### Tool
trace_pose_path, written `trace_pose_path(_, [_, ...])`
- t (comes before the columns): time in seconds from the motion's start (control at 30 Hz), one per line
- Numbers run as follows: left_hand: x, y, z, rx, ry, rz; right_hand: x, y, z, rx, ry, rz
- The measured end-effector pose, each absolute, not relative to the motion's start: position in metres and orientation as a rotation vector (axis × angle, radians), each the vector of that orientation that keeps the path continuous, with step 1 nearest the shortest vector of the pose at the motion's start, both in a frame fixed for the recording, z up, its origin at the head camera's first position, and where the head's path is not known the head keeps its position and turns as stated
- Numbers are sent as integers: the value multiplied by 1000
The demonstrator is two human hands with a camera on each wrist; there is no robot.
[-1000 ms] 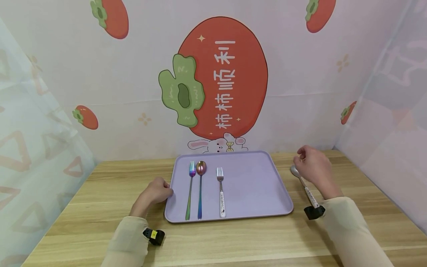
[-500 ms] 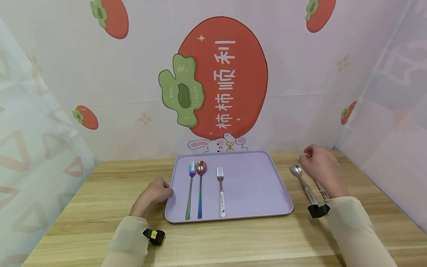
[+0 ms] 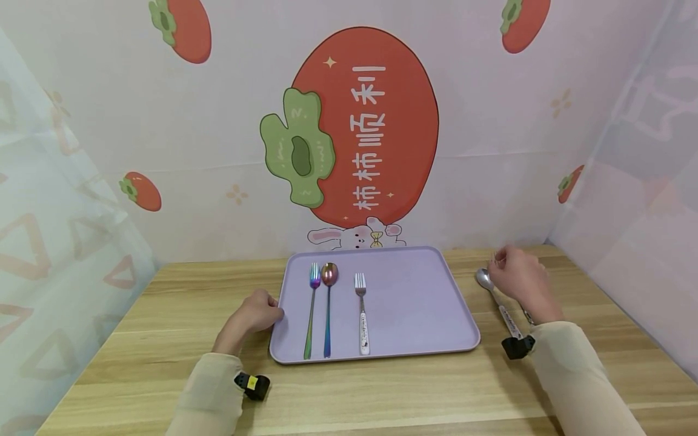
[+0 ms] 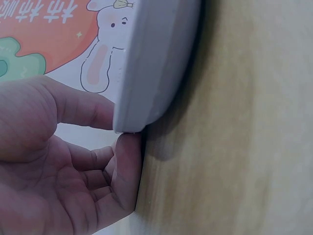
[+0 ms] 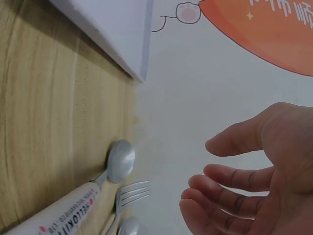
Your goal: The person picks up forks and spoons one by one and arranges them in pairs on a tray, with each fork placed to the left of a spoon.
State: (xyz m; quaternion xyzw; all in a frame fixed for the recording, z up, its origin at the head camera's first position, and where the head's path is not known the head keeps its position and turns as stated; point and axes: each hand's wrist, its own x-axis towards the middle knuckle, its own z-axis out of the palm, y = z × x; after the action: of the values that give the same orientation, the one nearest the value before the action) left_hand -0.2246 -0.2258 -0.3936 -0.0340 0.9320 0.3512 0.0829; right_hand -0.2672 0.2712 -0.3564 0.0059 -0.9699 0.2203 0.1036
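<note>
My left hand (image 3: 255,312) pinches the left rim of a lilac tray (image 3: 414,303), thumb on top and fingers curled beneath in the left wrist view. On the tray lie a rainbow-coloured fork (image 3: 314,278), a rainbow-coloured spoon (image 3: 329,274) and a fork with a white printed handle (image 3: 364,333). Right of the tray, my right hand (image 3: 520,278) hovers over the cutlery, fingers loosely bent and apart, holding nothing. Close by is a spoon (image 5: 121,161) with a white printed handle. Beside it in the right wrist view are a metal fork (image 5: 132,193) and another spoon (image 5: 129,227), partly cut off.
Everything rests on a wooden table (image 3: 338,399). A backdrop (image 3: 207,133) with persimmon prints stands right behind the tray, and pale sheets (image 3: 60,242) close off both sides. Each wrist carries a small black camera (image 3: 256,387).
My right hand first shifted right, uncovering cutlery under it, then came slightly back left and lower. The left hand and tray have stayed put.
</note>
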Motion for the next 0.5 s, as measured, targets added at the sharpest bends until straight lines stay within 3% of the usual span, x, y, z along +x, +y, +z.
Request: trace_pose_path(0.5, [-224, -225, -394, -112, 2780, 1050, -267, 273, -365, -58, -3100, 636])
